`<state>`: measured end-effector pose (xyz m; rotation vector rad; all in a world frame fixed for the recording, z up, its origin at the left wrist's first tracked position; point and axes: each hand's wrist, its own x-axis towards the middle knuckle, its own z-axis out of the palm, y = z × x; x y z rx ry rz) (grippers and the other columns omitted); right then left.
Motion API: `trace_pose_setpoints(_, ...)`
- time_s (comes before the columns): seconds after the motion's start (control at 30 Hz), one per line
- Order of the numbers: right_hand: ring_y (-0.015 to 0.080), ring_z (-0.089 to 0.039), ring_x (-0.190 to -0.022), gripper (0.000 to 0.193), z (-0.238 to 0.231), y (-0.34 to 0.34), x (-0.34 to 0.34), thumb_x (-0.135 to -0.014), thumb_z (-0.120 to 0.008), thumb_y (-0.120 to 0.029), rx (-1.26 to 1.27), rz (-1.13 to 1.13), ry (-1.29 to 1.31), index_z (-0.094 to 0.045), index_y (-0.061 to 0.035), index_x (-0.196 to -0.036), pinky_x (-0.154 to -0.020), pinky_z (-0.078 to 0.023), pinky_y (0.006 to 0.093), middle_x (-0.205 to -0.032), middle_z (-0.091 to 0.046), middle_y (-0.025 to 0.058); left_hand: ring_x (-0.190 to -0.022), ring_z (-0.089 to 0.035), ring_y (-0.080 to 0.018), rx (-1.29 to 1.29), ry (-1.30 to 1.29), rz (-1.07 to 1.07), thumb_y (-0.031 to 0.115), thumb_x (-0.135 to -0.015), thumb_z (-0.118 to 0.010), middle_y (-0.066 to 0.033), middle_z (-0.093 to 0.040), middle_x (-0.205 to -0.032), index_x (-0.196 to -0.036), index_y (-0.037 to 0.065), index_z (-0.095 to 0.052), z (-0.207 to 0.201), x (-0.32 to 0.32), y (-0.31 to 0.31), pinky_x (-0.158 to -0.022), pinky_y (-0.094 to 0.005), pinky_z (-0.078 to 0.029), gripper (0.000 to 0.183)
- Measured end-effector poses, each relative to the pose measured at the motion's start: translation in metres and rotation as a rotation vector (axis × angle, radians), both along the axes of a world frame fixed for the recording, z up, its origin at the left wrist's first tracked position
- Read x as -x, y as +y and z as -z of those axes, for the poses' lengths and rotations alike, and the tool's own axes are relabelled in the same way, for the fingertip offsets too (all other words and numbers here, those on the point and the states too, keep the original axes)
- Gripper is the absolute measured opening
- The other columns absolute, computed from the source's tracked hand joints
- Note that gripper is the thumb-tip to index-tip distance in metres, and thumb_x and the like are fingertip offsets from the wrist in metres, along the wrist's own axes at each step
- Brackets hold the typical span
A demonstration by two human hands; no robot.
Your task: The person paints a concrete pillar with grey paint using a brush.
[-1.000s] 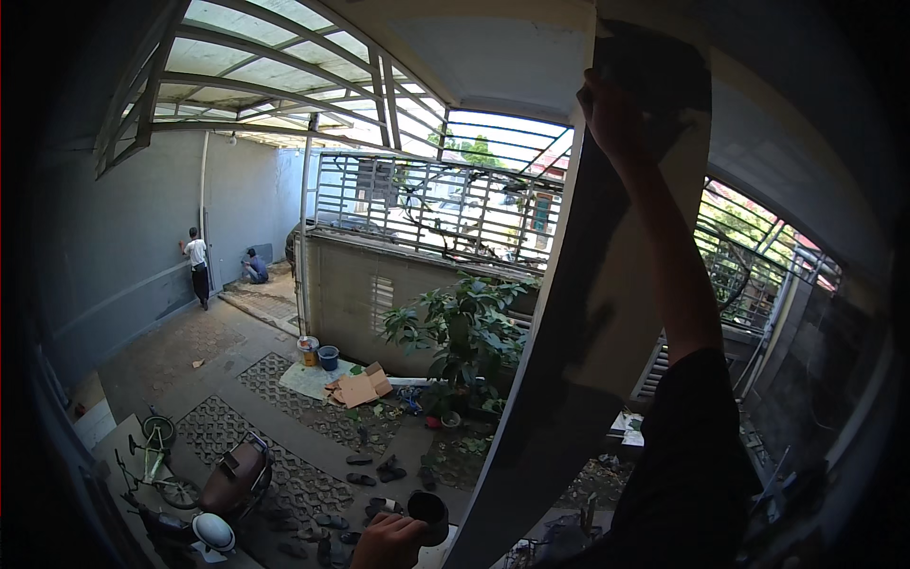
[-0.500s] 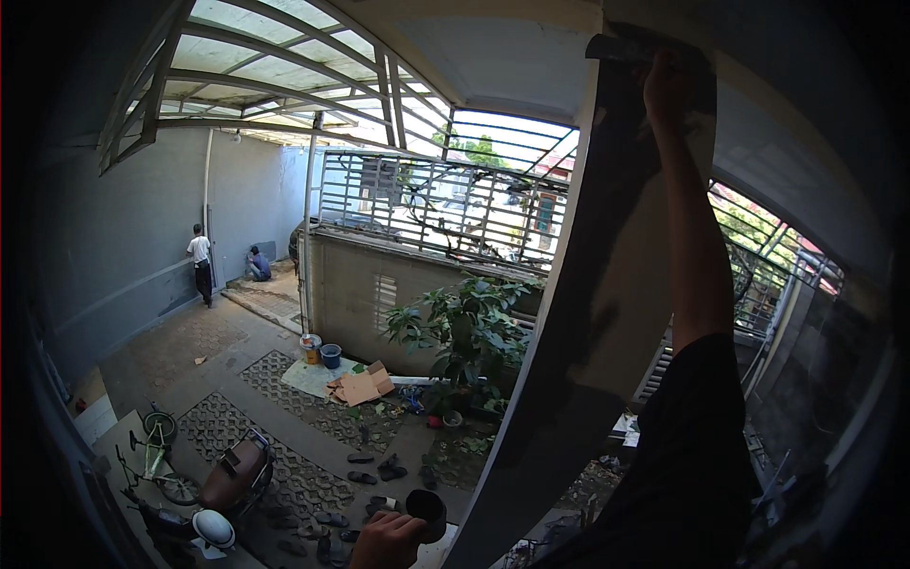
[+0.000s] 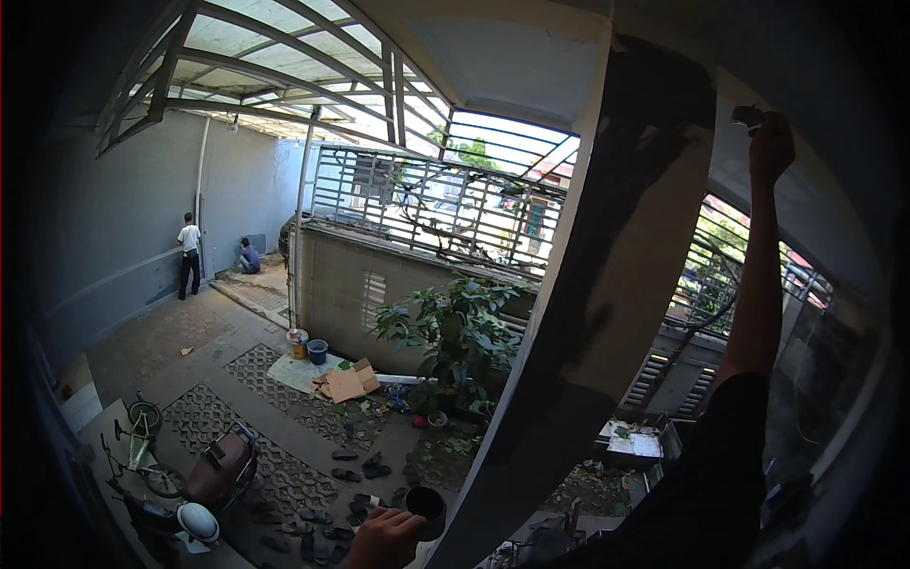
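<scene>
At the bottom centre my left hand (image 3: pixel 387 537) is closed round the rim of a small dark paint pot (image 3: pixel 427 513), held upright with its mouth showing. My right arm stretches far up on the right. Its hand (image 3: pixel 773 149) grips a paintbrush (image 3: pixel 747 117) with dark bristles, which is off to the right of a square pillar (image 3: pixel 654 228) and apart from its face. Wet-looking dark grey paint (image 3: pixel 659 81) covers the top of that beige face and runs down its left side. A beige patch stays bare along the right.
Below lie a motorbike (image 3: pixel 220 465) with a white helmet (image 3: pixel 198 522), a green bicycle (image 3: pixel 144 436), several sandals (image 3: pixel 315 517), flattened cardboard (image 3: pixel 349 381) and two buckets (image 3: pixel 318 351). A leafy plant (image 3: pixel 450 327) grows by the wall. Two people, one standing (image 3: pixel 190 256), one crouching (image 3: pixel 249 256), are far left.
My right hand has swung right and down, taking the brush off the pillar's top. The left hand still holds the pot. The view has shifted slightly.
</scene>
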<state>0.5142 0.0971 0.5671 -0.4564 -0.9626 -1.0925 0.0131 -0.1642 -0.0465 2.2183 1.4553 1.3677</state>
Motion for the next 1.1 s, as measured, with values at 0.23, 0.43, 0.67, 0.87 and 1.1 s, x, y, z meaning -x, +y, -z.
trace_pose_setpoints(0.23,0.0401,-0.076,-0.086,0.036,0.047,0.036,0.075,-0.105,-0.065,-0.029,0.268,0.273,-0.263,-0.071,-0.0061,-0.132,-0.073,-0.061,0.0484,-0.091,-0.076,0.0222,-0.091,-0.068,-0.0366,0.023,0.004,-0.001,0.002,-0.086,-0.071,-0.0122,-0.071,-0.091,-0.094,0.004,-0.071,0.014,0.002,-0.010,-0.086,-0.0478,-0.052,0.008)
trace_pose_setpoints(0.43,0.0433,-0.072,-0.076,0.025,0.113,0.082,0.166,-0.102,-0.071,-0.023,0.017,0.236,-0.581,-0.075,-0.0053,-0.118,-0.069,-0.058,0.0498,-0.086,-0.074,0.0213,-0.084,-0.074,-0.0283,0.019,0.111,-0.049,0.007,-0.077,-0.080,-0.0063,-0.074,-0.086,-0.100,0.012,-0.072,0.021,0.005,-0.016,-0.080,-0.0402,-0.053,0.024)
trace_pose_setpoints(0.67,0.0168,-0.068,-0.062,0.016,0.110,0.042,0.191,-0.107,-0.064,-0.015,0.208,-0.324,-0.486,-0.072,-0.0021,-0.105,-0.059,-0.052,0.0321,-0.077,-0.070,0.0087,-0.089,-0.071,-0.0323,0.039,0.058,-0.061,0.002,-0.082,-0.074,-0.0092,-0.073,-0.089,-0.097,0.008,-0.071,0.013,0.002,-0.021,-0.084,-0.0434,-0.053,0.017)
trace_pose_setpoints(0.87,0.0087,-0.063,-0.055,0.024,0.088,0.030,0.169,-0.110,-0.059,-0.020,0.500,-0.747,-0.512,-0.072,-0.0019,-0.100,-0.049,-0.046,0.0260,-0.073,-0.065,0.0031,-0.090,-0.072,-0.0331,0.051,0.066,-0.039,0.002,-0.082,-0.074,-0.0102,-0.074,-0.091,-0.099,0.007,-0.072,0.010,0.004,-0.016,-0.085,-0.0434,-0.054,0.018)
trace_pose_setpoints(1.1,0.0116,-0.064,-0.052,0.030,0.047,0.048,0.149,-0.109,-0.058,-0.026,0.669,-0.709,-0.388,-0.072,-0.0013,-0.098,-0.050,-0.049,0.0278,-0.064,-0.061,0.0028,-0.088,-0.075,-0.0284,0.026,0.103,-0.030,0.004,-0.078,-0.076,-0.0063,-0.075,-0.089,-0.101,0.010,-0.071,0.014,0.000,-0.007,-0.088,-0.0397,-0.054,0.025)
